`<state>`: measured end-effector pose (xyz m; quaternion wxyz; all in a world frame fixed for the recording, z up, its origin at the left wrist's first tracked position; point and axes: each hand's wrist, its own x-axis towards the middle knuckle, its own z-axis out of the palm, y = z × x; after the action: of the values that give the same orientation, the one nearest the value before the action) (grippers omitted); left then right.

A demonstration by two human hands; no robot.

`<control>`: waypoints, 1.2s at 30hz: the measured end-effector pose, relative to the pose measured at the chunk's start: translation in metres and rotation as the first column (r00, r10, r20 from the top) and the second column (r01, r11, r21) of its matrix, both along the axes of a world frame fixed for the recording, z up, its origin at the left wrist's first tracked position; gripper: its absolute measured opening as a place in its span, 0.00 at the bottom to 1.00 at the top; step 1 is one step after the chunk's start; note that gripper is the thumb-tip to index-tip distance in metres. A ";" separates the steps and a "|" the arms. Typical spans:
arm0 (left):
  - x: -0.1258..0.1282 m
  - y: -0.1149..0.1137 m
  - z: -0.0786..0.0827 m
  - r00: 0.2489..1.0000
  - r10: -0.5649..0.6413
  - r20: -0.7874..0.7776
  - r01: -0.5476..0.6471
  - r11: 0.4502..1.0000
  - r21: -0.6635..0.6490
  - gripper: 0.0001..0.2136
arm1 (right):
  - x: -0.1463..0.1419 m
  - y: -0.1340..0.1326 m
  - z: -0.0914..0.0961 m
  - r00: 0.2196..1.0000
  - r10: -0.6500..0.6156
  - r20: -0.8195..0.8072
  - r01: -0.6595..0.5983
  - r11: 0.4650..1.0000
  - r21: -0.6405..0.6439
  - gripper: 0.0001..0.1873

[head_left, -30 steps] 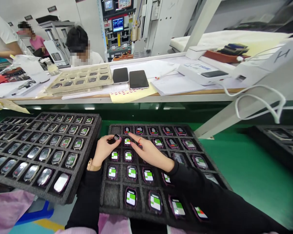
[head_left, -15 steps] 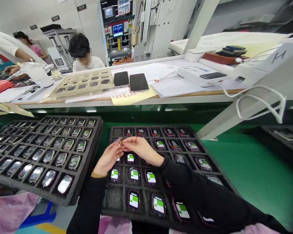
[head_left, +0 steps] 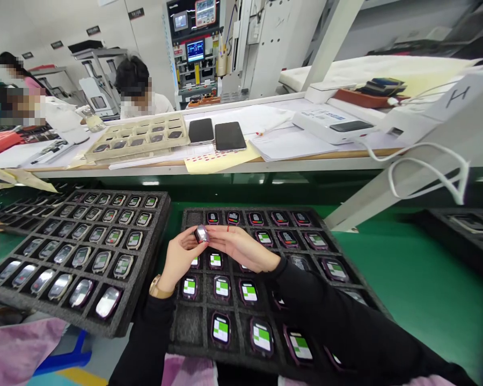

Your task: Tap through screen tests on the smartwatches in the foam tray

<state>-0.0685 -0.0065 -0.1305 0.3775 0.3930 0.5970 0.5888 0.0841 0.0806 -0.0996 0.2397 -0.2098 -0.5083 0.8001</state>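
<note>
The watch body (head_left: 202,234), pinched between fingertips of left hand (head_left: 180,258) and right hand (head_left: 238,247), appears light, rigid, slippery (hold edges, not glass).

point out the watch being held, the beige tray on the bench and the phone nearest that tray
held watch (head_left: 201,234): head view, its silvery upturned side
beige tray (head_left: 139,151): head view, front rim
phone (head_left: 201,131): head view, middle of its dark screen
</note>
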 end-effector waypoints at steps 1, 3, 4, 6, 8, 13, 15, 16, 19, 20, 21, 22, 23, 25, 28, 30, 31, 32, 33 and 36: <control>0.000 -0.001 0.000 0.999 0.002 -0.051 -0.001 1.000 0.010 0.27 | 0.000 0.001 0.001 1.000 0.013 0.011 -0.014 1.000 0.011 0.12; 0.000 0.000 0.000 0.989 0.005 -0.145 -0.002 1.000 0.024 0.26 | 0.000 0.005 0.002 0.999 0.024 0.045 -0.026 0.999 0.043 0.12; -0.001 0.001 0.000 0.982 0.010 -0.187 -0.005 1.000 0.026 0.25 | -0.001 0.008 0.001 0.998 0.017 0.068 -0.022 0.998 0.065 0.12; -0.007 0.006 -0.003 0.961 0.031 -0.275 -0.028 1.000 0.013 0.25 | -0.001 0.016 -0.001 0.992 -0.029 0.122 0.013 0.992 0.127 0.13; -0.015 0.013 -0.008 0.925 0.062 -0.374 -0.075 0.997 -0.019 0.24 | 0.001 0.025 -0.004 0.979 -0.108 0.175 0.069 0.974 0.214 0.16; -0.036 0.023 -0.022 0.815 0.012 -0.579 -0.088 0.991 -0.104 0.21 | 0.010 0.035 -0.011 0.945 -0.210 0.252 0.068 0.877 0.476 0.18; -0.039 0.024 -0.026 0.776 -0.008 -0.630 -0.082 0.990 -0.113 0.20 | 0.012 0.032 -0.014 0.937 -0.211 0.277 0.015 0.820 0.572 0.17; -0.039 0.024 -0.028 0.759 -0.010 -0.651 -0.084 0.990 -0.114 0.20 | 0.012 0.030 -0.016 0.934 -0.211 0.289 -0.013 0.787 0.616 0.17; -0.038 0.023 -0.034 0.722 -0.014 -0.691 -0.092 0.989 -0.117 0.21 | 0.009 0.022 -0.021 0.928 -0.204 0.313 -0.103 0.665 0.739 0.18; -0.038 0.023 -0.036 0.715 -0.015 -0.699 -0.095 0.988 -0.119 0.21 | 0.008 0.020 -0.022 0.928 -0.197 0.317 -0.134 0.617 0.775 0.19; -0.038 0.022 -0.038 0.711 -0.015 -0.703 -0.098 0.988 -0.120 0.21 | 0.006 0.018 -0.023 0.928 -0.188 0.322 -0.165 0.566 0.808 0.21; -0.039 0.021 -0.040 0.709 -0.014 -0.705 -0.102 0.987 -0.121 0.21 | 0.004 0.016 -0.025 0.928 -0.177 0.328 -0.197 0.514 0.834 0.23; -0.040 0.020 -0.042 0.710 -0.012 -0.704 -0.104 0.987 -0.122 0.22 | 0.003 0.014 -0.026 0.927 -0.165 0.337 -0.228 0.465 0.856 0.25; -0.044 0.018 -0.047 0.722 -0.013 -0.692 -0.101 0.987 -0.124 0.22 | -0.001 0.012 -0.029 0.923 -0.149 0.355 -0.280 0.374 0.884 0.29; -0.051 0.012 -0.054 0.763 -0.031 -0.646 -0.069 0.989 -0.130 0.26 | -0.007 0.009 -0.033 0.916 -0.141 0.377 -0.333 0.259 0.907 0.30; -0.054 0.007 -0.059 0.793 -0.039 -0.607 -0.052 0.990 -0.131 0.32 | -0.011 0.008 -0.035 0.912 -0.141 0.385 -0.355 0.194 0.914 0.29; -0.054 0.005 -0.061 0.806 -0.035 -0.591 -0.051 0.990 -0.129 0.35 | -0.013 0.008 -0.036 0.911 -0.144 0.387 -0.364 0.163 0.917 0.29; -0.054 0.003 -0.064 0.816 -0.025 -0.577 -0.057 0.991 -0.124 0.37 | -0.015 0.007 -0.036 0.909 -0.145 0.391 -0.373 0.134 0.918 0.29; -0.053 0.002 -0.066 0.824 -0.011 -0.566 -0.067 0.991 -0.117 0.38 | -0.017 0.006 -0.037 0.907 -0.146 0.395 -0.383 0.105 0.918 0.28; -0.047 0.001 -0.071 0.838 0.051 -0.543 -0.114 0.990 -0.083 0.37 | -0.020 0.005 -0.040 0.896 -0.152 0.418 -0.417 0.036 0.908 0.29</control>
<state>-0.1157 -0.0056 -0.2013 0.1899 0.4949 0.7274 0.4358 0.0637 0.0853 -0.1398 0.1273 -0.0962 -0.9704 0.1815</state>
